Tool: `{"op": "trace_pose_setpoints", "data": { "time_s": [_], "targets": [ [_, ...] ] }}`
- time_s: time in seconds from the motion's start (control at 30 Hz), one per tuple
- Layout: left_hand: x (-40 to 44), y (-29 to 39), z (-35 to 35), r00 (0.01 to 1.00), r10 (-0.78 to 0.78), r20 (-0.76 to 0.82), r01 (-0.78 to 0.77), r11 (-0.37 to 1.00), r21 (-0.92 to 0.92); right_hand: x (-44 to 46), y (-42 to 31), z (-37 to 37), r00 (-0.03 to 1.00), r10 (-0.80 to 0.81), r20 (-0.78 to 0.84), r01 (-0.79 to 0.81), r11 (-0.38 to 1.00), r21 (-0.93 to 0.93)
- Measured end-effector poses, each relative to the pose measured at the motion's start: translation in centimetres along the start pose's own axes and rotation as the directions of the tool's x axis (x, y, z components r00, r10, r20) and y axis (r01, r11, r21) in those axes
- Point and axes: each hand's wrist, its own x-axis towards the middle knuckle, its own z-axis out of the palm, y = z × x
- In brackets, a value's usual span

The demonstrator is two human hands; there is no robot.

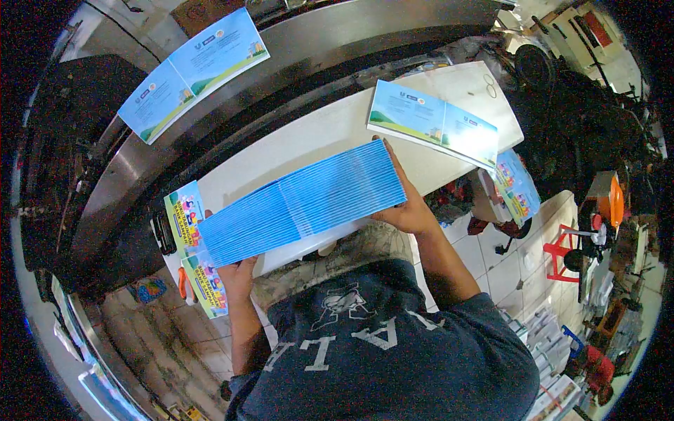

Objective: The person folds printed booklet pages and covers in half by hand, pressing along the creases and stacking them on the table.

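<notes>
Above the white table I hold a fanned stack of blue printed sheets (302,198), its staggered edges showing as many thin stripes. My left hand (239,278) grips its lower left end, and my right hand (411,209) is wrapped round its right end. Some fingers of both hands are hidden beneath the stack. Colourful printed covers (207,284) lie at the table's left end, close to my left hand. Beyond my right hand rests a pile of light-blue printed sheets (414,116) with a green landscape.
The white table (316,151) runs under my hands, beside a long metal machine edge (154,168). More blue sheets (193,74) lie on that metal. An orange-handled tool (182,284) sits at the table's left end. A red stool (559,254) stands on the tiled floor at right.
</notes>
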Motion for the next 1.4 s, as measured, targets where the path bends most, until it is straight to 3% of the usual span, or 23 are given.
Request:
{"op": "trace_pose_setpoints", "data": {
  "time_s": [0.07,0.13,0.17,0.27,0.3,0.37,0.43,0.5,0.53,0.57,0.63,0.7,0.73,0.77,0.83,0.87,0.93,0.97,1.03,1.1,1.17,1.3,1.4],
  "targets": [
    [0.2,0.0,-0.1,0.998,0.056,0.033,-0.058,0.997,0.057,0.3,-0.4,-0.1,1.0,0.002,-0.01,-0.002,0.999,-0.039],
    [0.5,-0.3,0.3,0.999,-0.005,-0.054,0.009,0.997,0.078,0.6,-0.4,-0.2,0.999,-0.001,-0.044,-0.002,0.996,-0.088],
    [1.1,-0.6,0.1,0.999,0.003,-0.034,-0.001,0.997,0.076,1.0,0.0,-0.2,0.997,0.07,-0.026,-0.071,0.997,-0.011],
    [2.8,1.2,-0.4,0.997,0.001,-0.078,0.031,0.916,0.399,2.5,-0.1,0.0,0.988,0.147,-0.047,-0.146,0.989,0.03],
    [3.1,3.3,-0.1,0.998,0.011,-0.062,0.014,0.918,0.396,3.0,-0.4,-0.1,0.984,0.159,-0.082,-0.16,0.987,-0.005],
    [3.9,6.3,0.9,0.998,0.016,0.058,-0.025,0.988,0.155,3.7,-1.6,-0.4,0.967,0.224,-0.118,-0.231,0.972,-0.044],
    [4.7,6.0,1.3,0.995,-0.039,0.092,0.029,0.994,0.105,4.2,-3.0,-1.0,0.944,0.296,-0.148,-0.309,0.948,-0.075],
    [5.4,5.3,1.9,0.969,-0.221,0.107,0.193,0.955,0.224,4.7,-4.1,-2.0,0.872,0.454,-0.18,-0.478,0.717,-0.507],
    [5.5,5.4,2.5,0.953,-0.304,0.023,0.28,0.904,0.324,4.1,-4.1,-2.8,0.909,0.191,-0.372,-0.39,0.708,-0.589],
    [5.9,5.8,3.0,0.957,-0.288,0.034,0.263,0.912,0.315,3.3,-3.7,-4.3,0.856,-0.11,-0.505,-0.317,0.66,-0.681],
    [5.4,6.7,2.8,0.956,-0.283,0.074,0.238,0.899,0.367,2.0,-2.0,-10.5,0.495,-0.153,-0.856,-0.485,0.769,-0.418],
    [5.2,7.1,2.7,0.952,-0.299,0.067,0.247,0.879,0.407,-1.2,0.6,-16.8,0.309,-0.274,-0.911,-0.727,0.549,-0.412],
    [5.4,7.4,2.7,0.947,-0.314,0.065,0.253,0.855,0.452,-2.8,2.7,-19.1,0.299,-0.084,-0.951,-0.805,0.513,-0.298],
    [5.6,7.6,2.6,0.95,-0.306,0.068,0.245,0.861,0.446,-4.4,4.7,-20.6,0.376,0.224,-0.899,-0.731,0.667,-0.14],
    [5.8,7.8,2.4,0.945,-0.321,0.057,0.225,0.769,0.598,-6.5,7.2,-21.1,0.376,0.435,-0.818,-0.819,0.568,-0.075],
    [5.6,8.0,2.4,0.946,-0.318,0.054,0.226,0.772,0.595,-7.3,7.1,-21.2,0.382,0.432,-0.817,-0.817,0.571,-0.08],
    [5.4,8.7,2.6,0.947,-0.321,0.021,0.231,0.723,0.651,-8.6,6.0,-20.6,0.478,0.467,-0.744,-0.616,0.782,0.094],
    [5.5,8.7,2.7,0.95,-0.311,0.022,0.224,0.73,0.646,-8.8,4.9,-20.3,0.482,0.457,-0.747,-0.609,0.788,0.09],
    [5.5,8.6,2.4,0.952,-0.306,0.009,0.216,0.693,0.688,-8.8,1.2,-19.3,0.429,0.166,-0.888,-0.242,0.968,0.064],
    [5.6,8.8,2.5,0.956,-0.293,0.027,0.198,0.708,0.678,-8.5,-1.8,-18.8,0.404,0.054,-0.913,-0.169,0.985,-0.017],
    [5.4,8.2,2.0,0.957,-0.285,0.048,0.179,0.716,0.674,-8.8,-3.2,-18.7,0.34,-0.003,-0.94,0.2,0.977,0.069],
    [5.6,8.1,1.8,0.97,-0.238,0.04,0.149,0.721,0.676,-8.8,-5.9,-17.9,0.296,-0.122,-0.947,0.295,0.955,-0.031],
    [6.1,7.1,1.1,0.982,-0.191,-0.008,0.119,0.58,0.806,-8.0,-8.1,-16.1,0.285,-0.203,-0.937,0.424,0.903,-0.066]
  ]
}}
